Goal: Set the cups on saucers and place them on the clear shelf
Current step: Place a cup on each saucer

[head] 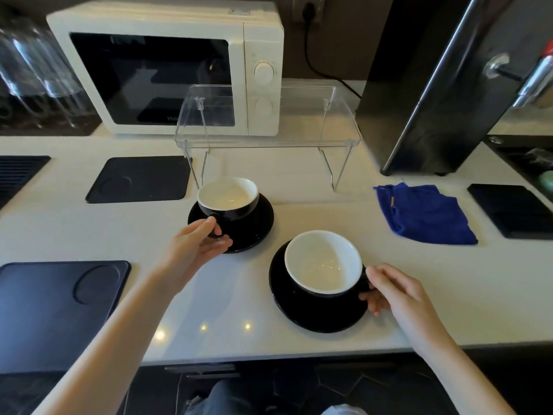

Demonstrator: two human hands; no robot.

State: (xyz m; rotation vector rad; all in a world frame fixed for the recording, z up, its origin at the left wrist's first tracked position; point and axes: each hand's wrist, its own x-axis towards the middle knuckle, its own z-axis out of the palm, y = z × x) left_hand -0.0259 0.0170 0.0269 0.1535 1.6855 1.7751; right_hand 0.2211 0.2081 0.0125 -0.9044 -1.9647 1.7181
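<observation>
Two black cups with white insides stand on black saucers on the white counter. The left cup sits on the left saucer, just in front of the clear shelf. My left hand pinches this cup's handle, thumb under the saucer's near rim. The right cup rests on the right saucer, nearer the counter's front edge. My right hand grips its handle on the right side, fingers touching the saucer's rim. The shelf's top is bare.
A white microwave stands behind the shelf. A black machine rises at the right, with a blue cloth before it. Dark mats lie on the counter. Glasses stand far left.
</observation>
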